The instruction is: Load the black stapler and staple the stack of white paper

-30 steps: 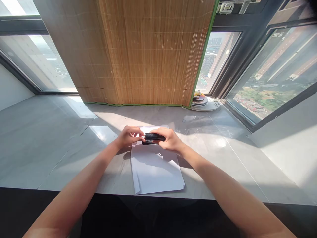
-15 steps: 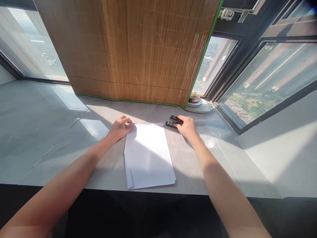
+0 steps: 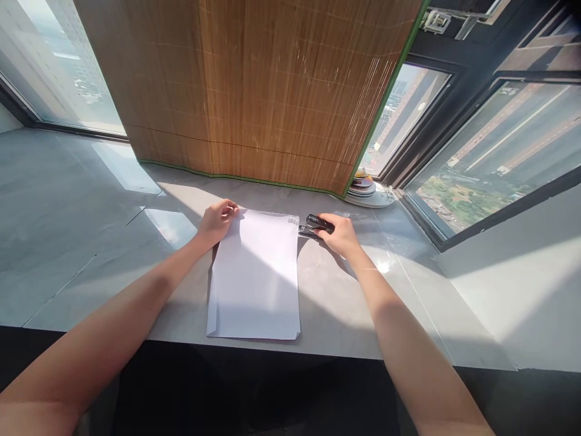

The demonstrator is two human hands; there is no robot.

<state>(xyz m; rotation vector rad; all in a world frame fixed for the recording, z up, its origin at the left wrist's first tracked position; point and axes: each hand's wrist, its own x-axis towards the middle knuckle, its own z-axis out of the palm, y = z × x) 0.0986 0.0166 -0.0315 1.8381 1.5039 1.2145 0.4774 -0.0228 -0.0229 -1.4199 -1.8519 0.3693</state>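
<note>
White sheets of paper (image 3: 256,275) lie on the grey ledge, with the lower left edge folded and the lower right corner bent. My left hand (image 3: 218,221) pinches their upper left corner between thumb and fingers. A black stapler (image 3: 319,224) is gripped in my right hand (image 3: 339,235), its jaws apart and pointing left. The stapler's front end is close by the paper's upper right corner, where small dark print shows. Whether the paper lies between the jaws I cannot tell.
A bamboo blind (image 3: 272,91) with green edging hangs down to the back of the ledge (image 3: 113,254). Stacked plates (image 3: 370,192) stand in the far right corner by the windows (image 3: 499,139). A white wall (image 3: 512,278) borders the right side.
The paper's lower part has swung left, and its top edge has lifted slightly with my left hand. The stapler has come closer to the upper right corner. The view has shifted a little.
</note>
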